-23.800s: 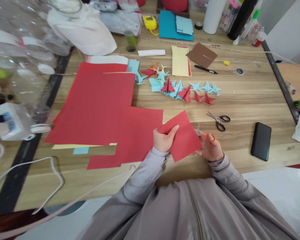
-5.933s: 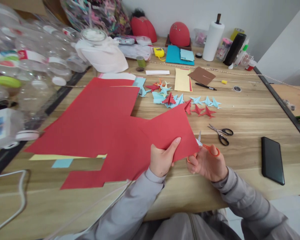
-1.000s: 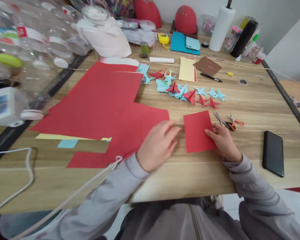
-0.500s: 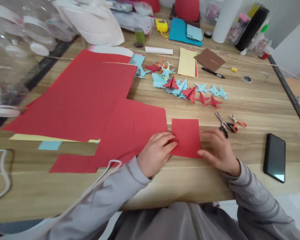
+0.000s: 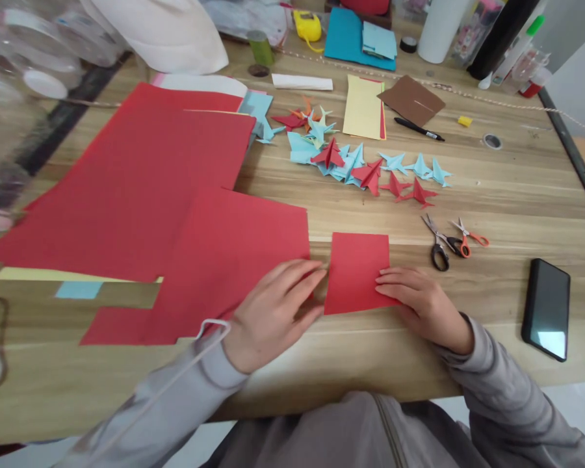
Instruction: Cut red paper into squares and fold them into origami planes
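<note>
A small red sheet of paper (image 5: pixel 355 270) lies flat on the table in front of me. My right hand (image 5: pixel 422 302) has its fingers on top of that sheet's right edge, with the thumb out of sight, and appears to grip it. To the left, my left hand (image 5: pixel 277 309) is open, fingers stretched toward the small sheet but apart from it. Beneath that hand spreads a larger red sheet (image 5: pixel 244 240). Folded paper cranes (image 5: pixel 369 174) in red and blue stand in a cluster beyond.
Scissors with black handles (image 5: pixel 439 253) and orange-handled scissors (image 5: pixel 465 244) lie right of the paper, near a phone (image 5: pixel 546 309). A big red stack (image 5: pixel 141 182) covers the left side. Farther back are yellow paper (image 5: pixel 363 107), a pen (image 5: pixel 419 129) and a tape measure (image 5: pixel 307 26).
My left hand has let go of the small sheet's left edge and moved left. My right hand has come onto its right edge. The view has shifted slightly.
</note>
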Motion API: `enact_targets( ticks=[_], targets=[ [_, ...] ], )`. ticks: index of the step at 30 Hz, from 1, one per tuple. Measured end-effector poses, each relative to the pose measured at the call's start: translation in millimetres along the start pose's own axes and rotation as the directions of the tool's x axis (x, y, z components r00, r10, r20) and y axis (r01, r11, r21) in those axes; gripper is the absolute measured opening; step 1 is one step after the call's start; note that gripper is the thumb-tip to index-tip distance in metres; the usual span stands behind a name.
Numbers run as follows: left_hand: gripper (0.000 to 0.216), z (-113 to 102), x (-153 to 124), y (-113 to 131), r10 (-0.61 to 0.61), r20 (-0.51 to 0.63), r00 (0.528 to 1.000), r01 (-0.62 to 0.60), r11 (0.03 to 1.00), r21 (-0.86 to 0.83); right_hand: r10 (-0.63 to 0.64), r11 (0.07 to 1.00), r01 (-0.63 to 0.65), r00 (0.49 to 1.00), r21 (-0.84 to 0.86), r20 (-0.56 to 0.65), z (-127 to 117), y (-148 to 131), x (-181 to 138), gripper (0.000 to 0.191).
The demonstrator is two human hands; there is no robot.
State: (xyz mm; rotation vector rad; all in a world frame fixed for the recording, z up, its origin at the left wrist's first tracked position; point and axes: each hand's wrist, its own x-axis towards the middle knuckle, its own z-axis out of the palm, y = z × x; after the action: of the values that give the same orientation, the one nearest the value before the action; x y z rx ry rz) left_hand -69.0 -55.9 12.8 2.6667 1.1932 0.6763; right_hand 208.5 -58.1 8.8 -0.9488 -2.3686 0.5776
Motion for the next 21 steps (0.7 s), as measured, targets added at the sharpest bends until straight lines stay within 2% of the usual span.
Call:
enact_targets(
  ticks=[3, 6, 8, 10, 13, 17, 19, 21],
  targets=[
    [0.045, 5, 16, 14, 0.013, 0.07, 0.997, -0.01, 0.999, -0.047, 0.014, 0.994, -0.015, 1.0, 0.109, 0.009, -8, 6, 1, 0.037],
    [0.025, 15, 35, 27, 0.103, 0.111, 0.988, -0.1, 0.994, -0.032, 0.111, 0.985, -0.105, 0.993, 0.134, -0.035, -13, 10, 2, 0.033],
    [0.026, 22, 44, 36, 0.094, 0.091, 0.991, -0.101, 0.992, 0.073, 0.183, 0.983, -0.181, 0.975, 0.031, -0.124, -15, 10, 2, 0.028],
    [0.03, 28, 51, 46, 0.074, 0.068, 0.995, -0.085, 0.98, 0.182, 0.177, 0.972, -0.201, 0.967, -0.121, -0.185, -15, 6, 2, 0.027],
    [0.032, 36, 55, 56, 0.116, -0.003, 0.993, -0.113, 0.969, 0.219, 0.099, 0.966, -0.127, 0.986, -0.227, -0.134, -12, 1, 1, 0.029],
    [0.025, 40, 52, 48, 0.175, -0.057, 0.983, -0.164, 0.974, 0.159, 0.083, 0.99, -0.094, 0.991, -0.101, -0.107, -15, 10, 0, 0.031],
    [0.024, 41, 48, 37, 0.158, -0.071, 0.985, -0.146, 0.978, 0.146, 0.127, 0.991, -0.131, 0.982, -0.02, -0.136, -17, 18, 0, 0.027],
    [0.027, 41, 45, 29, 0.143, -0.095, 0.985, -0.128, 0.98, 0.152, 0.195, 0.978, -0.207, 0.956, -0.034, -0.218, -18, 22, 0, 0.024]
  ],
)
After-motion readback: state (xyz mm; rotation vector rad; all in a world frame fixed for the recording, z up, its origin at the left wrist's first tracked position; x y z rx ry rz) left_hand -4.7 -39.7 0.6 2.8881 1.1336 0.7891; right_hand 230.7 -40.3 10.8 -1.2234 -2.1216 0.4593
